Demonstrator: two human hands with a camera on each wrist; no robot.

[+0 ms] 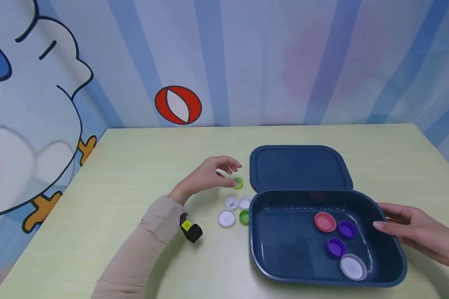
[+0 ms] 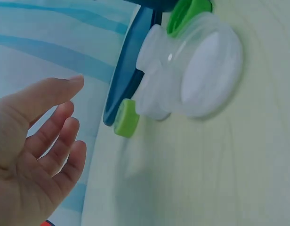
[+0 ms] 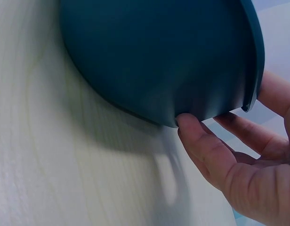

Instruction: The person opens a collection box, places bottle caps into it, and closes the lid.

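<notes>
My left hand [image 1: 208, 176], its fingers loosely bent and holding nothing, hovers beside a light green bottle cap [image 1: 239, 183]. In the left wrist view a gap separates the fingertips from that cap [image 2: 126, 118]. Nearer me lie several white and clear caps [image 1: 226, 218] and a darker green cap [image 1: 244, 217]. At the right, my right hand [image 1: 420, 230] grips the side wall of a dark blue plastic box [image 1: 284, 249], thumb on one face and fingers on the other. Inside the box are a red cap [image 1: 325, 222], two purple caps [image 1: 336, 248] and a larger white cap [image 1: 353, 267].
A flat dark blue lid [image 1: 299, 168] lies directly behind the box. All of it is on a pale wooden table [image 1: 142, 158], with a printed curtain [image 1: 247, 62] along the back edge. A black wrist camera [image 1: 191, 231] sticks out from my left sleeve.
</notes>
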